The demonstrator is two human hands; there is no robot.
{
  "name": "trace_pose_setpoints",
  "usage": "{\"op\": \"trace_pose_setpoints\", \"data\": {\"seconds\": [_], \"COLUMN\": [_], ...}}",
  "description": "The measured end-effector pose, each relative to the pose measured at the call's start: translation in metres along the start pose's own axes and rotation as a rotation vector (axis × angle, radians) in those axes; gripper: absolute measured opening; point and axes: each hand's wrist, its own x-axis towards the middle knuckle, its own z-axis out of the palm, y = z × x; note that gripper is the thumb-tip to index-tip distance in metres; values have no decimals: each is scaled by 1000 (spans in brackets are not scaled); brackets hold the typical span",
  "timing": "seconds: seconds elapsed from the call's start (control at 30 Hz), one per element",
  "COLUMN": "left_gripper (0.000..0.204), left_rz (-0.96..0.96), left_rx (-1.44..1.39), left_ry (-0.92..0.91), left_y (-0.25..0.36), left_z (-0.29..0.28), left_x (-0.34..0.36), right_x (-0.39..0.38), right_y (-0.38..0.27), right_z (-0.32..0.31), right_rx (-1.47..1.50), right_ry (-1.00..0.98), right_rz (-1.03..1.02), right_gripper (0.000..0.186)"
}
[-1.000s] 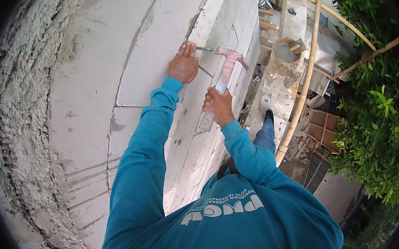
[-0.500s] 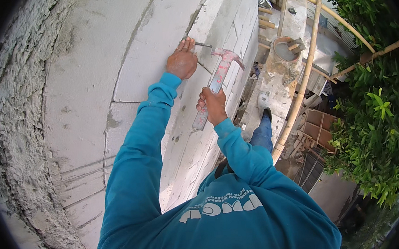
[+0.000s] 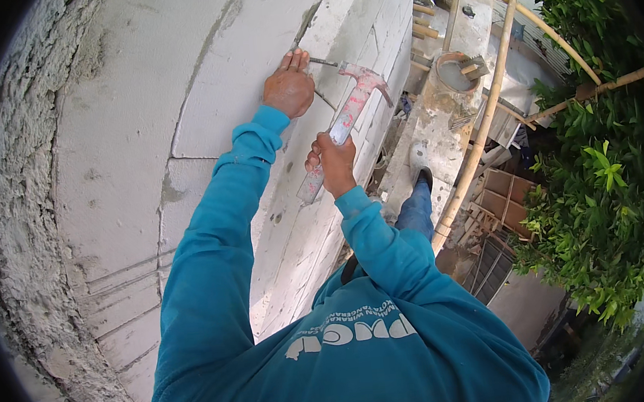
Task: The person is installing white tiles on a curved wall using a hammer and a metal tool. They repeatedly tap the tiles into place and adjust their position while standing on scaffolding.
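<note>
My left hand rests at the top edge of the pale block wall, fingers closed round a thin dark metal rod. One end of the rod sticks out to the right; its other end is hidden by the fingers. My right hand grips the worn grey handle of a claw hammer whose head is reddish. The hammer's striking face is right at the rod's free end; whether they touch I cannot tell.
On the right runs a narrow concrete ledge, where my foot stands. A mortar bucket holding a trowel-like tool sits on it. Bamboo poles run alongside, with a drop, rubble and leafy branches beyond. Rough mortar borders the far left.
The whole view has shifted slightly. My right hand has moved a little left and tilted the hammer slightly, with its head still by the rod's end. My left hand keeps its place on the wall.
</note>
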Motion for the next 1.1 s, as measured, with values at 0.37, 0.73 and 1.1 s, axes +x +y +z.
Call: {"op": "trace_pose_setpoints", "data": {"seconds": [0.37, 0.73, 1.1], "left_gripper": [52, 52, 54], "left_rz": [-41, 45, 142], "left_rx": [-31, -138, -198], "left_ry": [7, -30, -54], "left_y": [-4, -21, -19], "left_z": [2, -10, -12], "left_x": [-14, -12, -6], "right_x": [42, 22, 6], "right_y": [-153, -85, -15], "right_z": [-32, -31, 17], "right_rx": [427, -14, 174], "right_ry": [294, -70, 92], "right_rz": [-711, -124, -131], "right_gripper": [12, 15, 20]}}
